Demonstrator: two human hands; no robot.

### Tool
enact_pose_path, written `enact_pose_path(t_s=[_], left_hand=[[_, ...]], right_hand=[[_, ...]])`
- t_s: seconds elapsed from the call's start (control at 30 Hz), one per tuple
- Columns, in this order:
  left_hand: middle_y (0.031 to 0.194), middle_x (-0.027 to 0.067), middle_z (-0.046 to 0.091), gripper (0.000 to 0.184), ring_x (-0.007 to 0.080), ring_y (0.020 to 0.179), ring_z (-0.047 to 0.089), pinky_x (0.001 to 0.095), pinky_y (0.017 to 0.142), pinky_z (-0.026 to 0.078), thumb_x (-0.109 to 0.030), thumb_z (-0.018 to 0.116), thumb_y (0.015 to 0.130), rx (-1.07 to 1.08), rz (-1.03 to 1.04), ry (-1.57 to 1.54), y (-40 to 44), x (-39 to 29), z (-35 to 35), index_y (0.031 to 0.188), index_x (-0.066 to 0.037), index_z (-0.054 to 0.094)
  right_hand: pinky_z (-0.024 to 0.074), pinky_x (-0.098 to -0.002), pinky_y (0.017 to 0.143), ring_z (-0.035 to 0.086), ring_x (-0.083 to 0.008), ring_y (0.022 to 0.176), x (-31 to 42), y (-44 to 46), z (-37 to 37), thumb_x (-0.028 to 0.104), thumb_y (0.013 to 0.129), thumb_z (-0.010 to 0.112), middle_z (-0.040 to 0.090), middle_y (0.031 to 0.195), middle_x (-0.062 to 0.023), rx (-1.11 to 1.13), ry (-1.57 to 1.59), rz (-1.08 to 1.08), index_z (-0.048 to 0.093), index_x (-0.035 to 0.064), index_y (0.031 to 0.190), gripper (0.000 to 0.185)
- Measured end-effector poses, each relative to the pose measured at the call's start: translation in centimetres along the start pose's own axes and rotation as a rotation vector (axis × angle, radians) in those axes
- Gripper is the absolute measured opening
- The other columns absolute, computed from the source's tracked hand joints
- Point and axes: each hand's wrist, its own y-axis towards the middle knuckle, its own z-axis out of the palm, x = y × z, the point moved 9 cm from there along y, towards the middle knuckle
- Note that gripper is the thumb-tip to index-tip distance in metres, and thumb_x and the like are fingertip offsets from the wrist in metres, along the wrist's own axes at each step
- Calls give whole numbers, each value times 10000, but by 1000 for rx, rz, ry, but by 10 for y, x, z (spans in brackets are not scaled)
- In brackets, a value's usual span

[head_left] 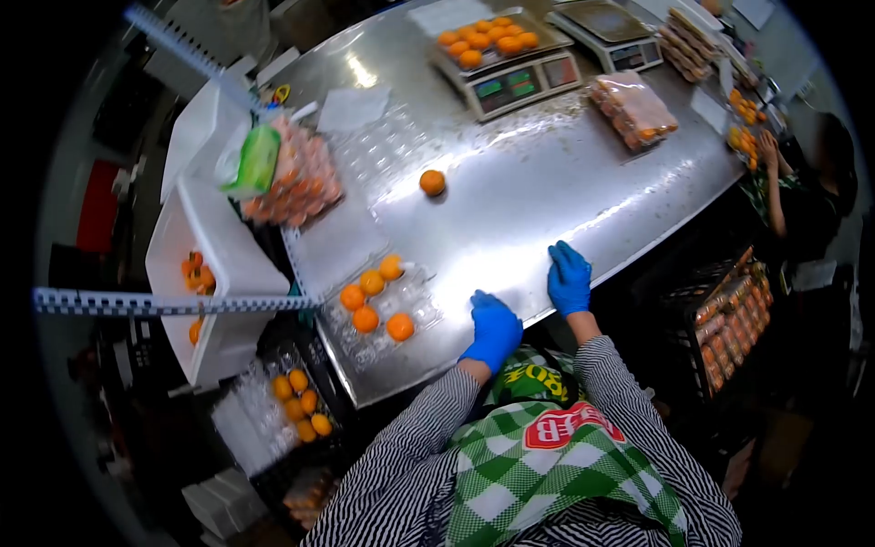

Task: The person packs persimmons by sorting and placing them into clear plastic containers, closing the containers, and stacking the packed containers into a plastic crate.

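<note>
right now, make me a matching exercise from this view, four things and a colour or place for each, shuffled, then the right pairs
Things
1. left hand
2. lone orange fruit
3. scale with a loaded pan
4. apron

Colours and places
A. green-and-white checked
B. at the far side of the tabletop
C. gloved in blue
D. in the middle of bare metal

Pairs: 1-C, 2-D, 3-B, 4-A

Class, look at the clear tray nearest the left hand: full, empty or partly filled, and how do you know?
Partly filled: the clear tray holds five orange fruits, and bare pockets show beside them.
</note>
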Motion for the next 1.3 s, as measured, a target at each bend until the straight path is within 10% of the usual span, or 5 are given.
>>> enact_pose_path(t_s=[0.6, 0.97, 1.3], left_hand=[[1359, 352, 317, 721, 435, 1262, 356, 477, 950, 392, -392, 590, 805, -147, 62, -242, -9, 24, 2, 1280, 110, 385], [726, 154, 659, 421, 306, 692, 650, 427, 615, 497, -440, 503, 822, -189, 69, -267, 22, 22, -40, 779, -62, 682], [804, 148, 675, 397, 331, 745, 659, 436, 655, 521, -470, 476, 820, -19, 52, -42, 32, -29, -58, 849, -155, 717]], right_hand=[[400, -453, 904, 528, -318, 1103, 11, -13, 14, 91, 774, 531, 557, 1207, -170, 20, -170, 9, 569, 79, 1180, 408], [380, -428, 896, 517, -281, 1122, 10, -13, 10, 103, 774, 547, 537, 1226, -147, 69, -176, 46, 549, 78, 1199, 426], [350, -452, 929, 475, -300, 1167, 2, -28, -16, 145, 759, 500, 484, 1290, -171, 223, -142, 68, 501, 26, 1246, 502]])
